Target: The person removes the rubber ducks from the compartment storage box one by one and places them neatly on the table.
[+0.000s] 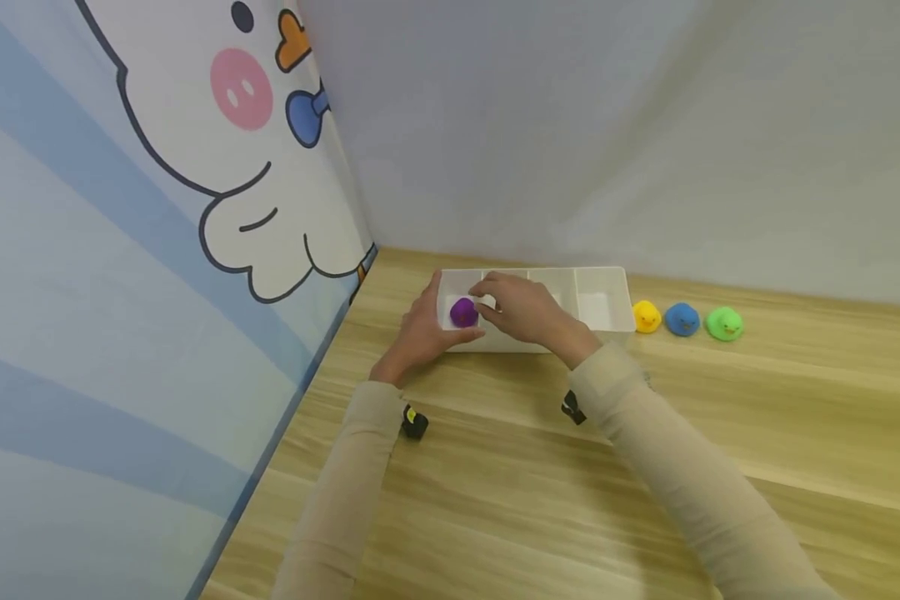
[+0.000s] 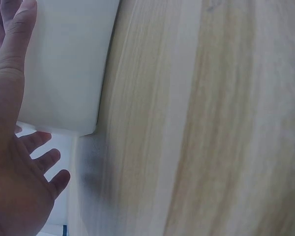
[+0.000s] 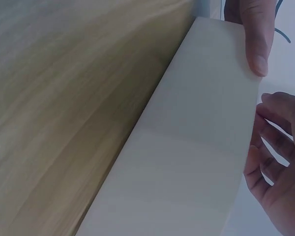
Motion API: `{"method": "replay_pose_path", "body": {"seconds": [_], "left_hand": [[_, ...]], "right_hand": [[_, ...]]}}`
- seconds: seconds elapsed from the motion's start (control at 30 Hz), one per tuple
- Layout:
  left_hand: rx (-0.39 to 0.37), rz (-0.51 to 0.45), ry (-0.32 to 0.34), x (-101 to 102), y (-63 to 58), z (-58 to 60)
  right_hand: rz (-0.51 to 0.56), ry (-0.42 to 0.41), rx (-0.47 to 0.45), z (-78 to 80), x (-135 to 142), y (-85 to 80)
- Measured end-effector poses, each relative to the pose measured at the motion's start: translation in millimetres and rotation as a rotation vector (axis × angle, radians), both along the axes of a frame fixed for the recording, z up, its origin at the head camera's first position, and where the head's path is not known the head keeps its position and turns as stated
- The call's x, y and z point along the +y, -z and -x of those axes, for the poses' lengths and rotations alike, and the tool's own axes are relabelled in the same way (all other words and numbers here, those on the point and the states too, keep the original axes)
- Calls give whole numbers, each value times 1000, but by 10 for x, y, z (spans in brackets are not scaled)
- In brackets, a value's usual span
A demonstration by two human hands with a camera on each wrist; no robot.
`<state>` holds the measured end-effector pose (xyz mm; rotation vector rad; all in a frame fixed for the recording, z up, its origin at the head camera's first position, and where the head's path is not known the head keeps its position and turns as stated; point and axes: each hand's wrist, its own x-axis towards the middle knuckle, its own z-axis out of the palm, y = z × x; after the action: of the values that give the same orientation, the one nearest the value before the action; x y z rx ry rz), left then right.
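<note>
A long white divided box (image 1: 510, 342) stands on the table with a purple toy duck (image 1: 463, 312) in its leftmost compartment. My left hand (image 1: 425, 327) grips the box's left end, thumb along the front rim and fingers around the end wall. In the left wrist view its fingers (image 2: 48, 160) are spread at the corner. Just right of the duck, my right hand (image 1: 523, 308) hovers over the box with loosely bent fingers and nothing visible between them. In the right wrist view, the right hand (image 3: 282, 157) is beyond the rim, near the left thumb (image 3: 257, 49).
Right of the box, a yellow duck (image 1: 647, 317), a blue duck (image 1: 682, 319) and a green duck (image 1: 724, 323) stand in a row on the wooden table (image 1: 495, 500). A pale curtain (image 1: 570, 142) hangs behind; a cartoon-printed cloth (image 1: 157, 250) borders the left side.
</note>
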<state>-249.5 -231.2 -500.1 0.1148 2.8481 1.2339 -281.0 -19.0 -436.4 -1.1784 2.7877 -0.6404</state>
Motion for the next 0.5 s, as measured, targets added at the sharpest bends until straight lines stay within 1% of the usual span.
{"method": "replay_pose_path", "body": {"seconds": [0.23,0.5], "left_hand": [[2,-2,-14,-9,-2,-17],[-13,4,-24,-3,25,-26]], "right_hand": [[2,15,5,-3,-59,19],[12,5,-30,15,-123,21]]}}
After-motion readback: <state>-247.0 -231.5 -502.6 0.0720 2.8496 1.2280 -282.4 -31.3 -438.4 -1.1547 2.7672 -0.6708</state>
